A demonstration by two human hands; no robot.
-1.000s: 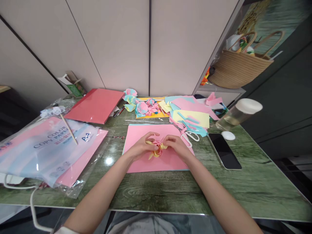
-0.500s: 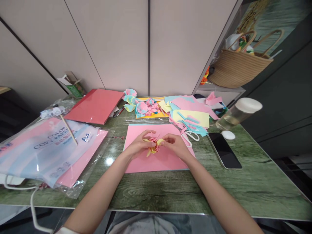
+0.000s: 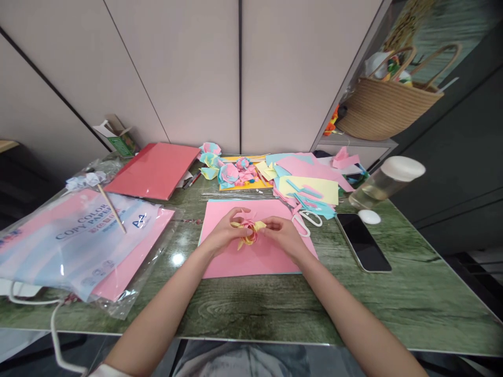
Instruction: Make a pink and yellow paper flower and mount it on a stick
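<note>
Between my two hands is a pink and yellow paper flower (image 3: 250, 239), its strips curled round a hollow middle. My left hand (image 3: 230, 229) grips it from the left, thumb at the near side and fingers curved behind. From the right, my right hand (image 3: 280, 233) pinches a yellow petal at the flower's edge. Both hands are just over a stack of pink paper (image 3: 236, 265), with a blue sheet showing at its edge. White-handled scissors (image 3: 307, 222) lie at the stack's right side.
Finished paper flowers (image 3: 228, 174) and coloured paper scraps (image 3: 308, 189) lie at the back. Thin wires (image 3: 236, 195) stretch behind the stack. A phone (image 3: 363, 242) and a clear bottle (image 3: 371, 191) stand right; a red folder (image 3: 153, 170) and a bag of copy paper (image 3: 78, 235) lie left.
Both hands keep their hold on the flower. It has turned slightly, and the yellow petal under my right fingers shows more widely.
</note>
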